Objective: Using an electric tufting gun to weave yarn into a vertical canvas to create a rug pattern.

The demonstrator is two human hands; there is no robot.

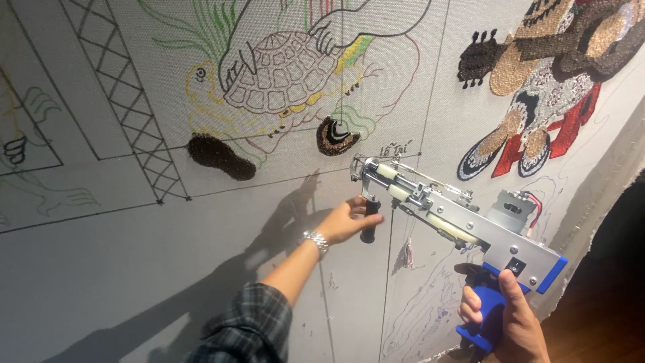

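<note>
Both hands grip the tufting gun (457, 222) against the cloth (101, 255), left hand (346, 220) on its black front handle, right hand (504, 319) on the blue grip; the turtle drawing (282, 74) has just two small tufted patches, the rest bare outline

head camera faces the canvas (101, 269) closely, tilted

Tufting gun (457, 218): silver metal body with cream rollers along the top, a blue rear grip (485, 316) and a black front handle (369, 218) hanging below the nose. It is held off the floor, tilted, nose up and to the left, its tip touching the stretched grey cloth (134, 269) just below a small dark tufted patch (334, 136) (red and black wires show at the motor end). The cloth stands upright, marked with drawn outlines, tufted only in a few spots.
</note>
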